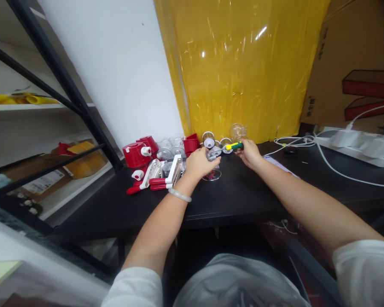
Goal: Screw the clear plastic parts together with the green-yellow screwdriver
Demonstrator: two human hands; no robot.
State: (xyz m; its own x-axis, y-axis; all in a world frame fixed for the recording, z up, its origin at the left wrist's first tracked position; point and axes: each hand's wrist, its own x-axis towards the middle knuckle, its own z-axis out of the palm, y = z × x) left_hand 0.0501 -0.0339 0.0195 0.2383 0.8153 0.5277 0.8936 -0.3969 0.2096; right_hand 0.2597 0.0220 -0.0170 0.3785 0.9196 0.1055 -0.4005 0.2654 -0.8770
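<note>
Right hand (251, 155) gripped yellow-green screwdriver (235, 146), shaft toward clear plastic part (215, 152) gripped in left hand (198, 164) over black counter (233, 196); apparent tool work called for steady alignment.

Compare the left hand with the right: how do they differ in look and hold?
The left hand grips a clear piece; the right hand holds a screwdriver by its green and yellow handle. The left wrist wears a pale bangle, while the right wrist is bare. Both hands are ungloved and work above the black table.
</note>
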